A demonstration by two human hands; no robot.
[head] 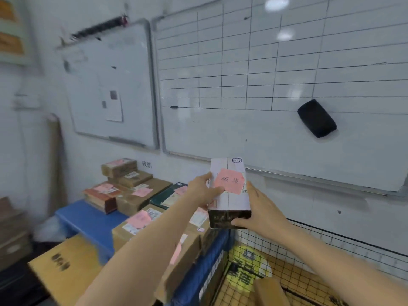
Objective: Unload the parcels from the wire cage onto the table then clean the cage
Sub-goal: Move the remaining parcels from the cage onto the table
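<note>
I hold a white parcel (231,202) with a pink note stuck on its top, lifted above the table's right end. My left hand (202,189) grips its left side, thumb on the top face. My right hand (258,208) grips its right side and near dark end. The blue table (88,219) at the left carries several brown parcels (132,184) with pink notes. The black wire cage (309,250) stands at the lower right, and a brown parcel (270,290) lies inside it on the floor of the cage.
Two whiteboards hang on the wall behind, the larger with a ruled grid and a black eraser (316,118). A big cardboard box (64,268) stands in front of the table at the lower left. A yellow printed bag (247,268) lies in the cage.
</note>
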